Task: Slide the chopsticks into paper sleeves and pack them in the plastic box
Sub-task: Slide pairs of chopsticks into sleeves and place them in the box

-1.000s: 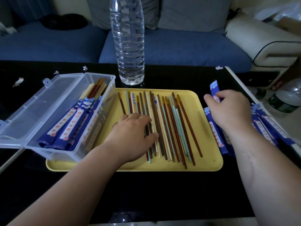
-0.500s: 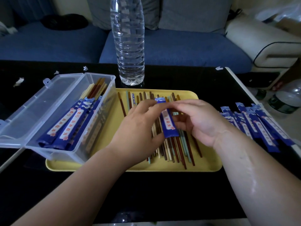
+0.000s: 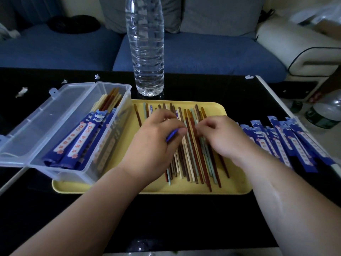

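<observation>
Bottle (image 3: 144, 52) behind tray (image 3: 232, 187) | left hand (image 3: 153, 143) grips sleeve (image 3: 172, 134) | right hand (image 3: 221, 139) pinches chopsticks (image 3: 193, 163)

Black glossy coffee table (image 3: 184, 218), dimly lit; blue sofa (image 3: 203, 52) at 12 o'clock bearing grey cushions (image 3: 217, 15); cream dark-piped armchair (image 3: 295, 45) at 2 o'clock.

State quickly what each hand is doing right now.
Left hand: pinches a blue paper sleeve.
Right hand: fingers curled on the loose coloured chopsticks in the yellow plastic tray; whether it grips one cannot be told.
</observation>
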